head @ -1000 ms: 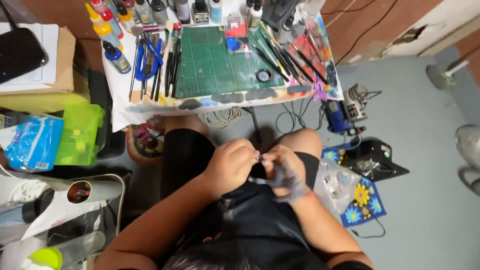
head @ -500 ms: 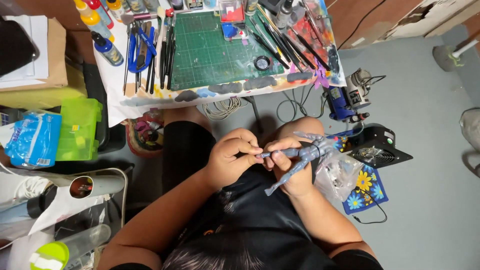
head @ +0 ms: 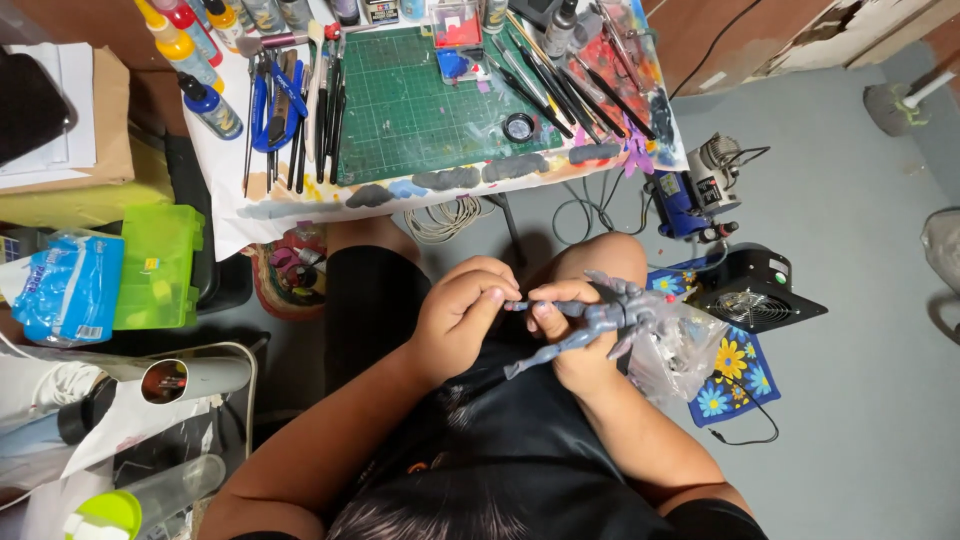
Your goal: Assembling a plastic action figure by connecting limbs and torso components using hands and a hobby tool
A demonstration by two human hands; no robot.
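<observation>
I sit on the floor and hold a small grey model figure over my lap. My right hand grips its body, with the limbs sticking out to the right and down-left. My left hand is curled, its fingertips pinching one thin limb end of the figure near the right thumb. Both hands touch each other above my black shorts, in front of my knees.
A low work table with a green cutting mat, pliers, brushes and paint bottles stands ahead. A clear plastic bag lies by my right knee. A black fan box, a small compressor and a green plastic case stand around.
The figure has come out from between my hands and now points to the right. The view has shifted slightly nearer to the table.
</observation>
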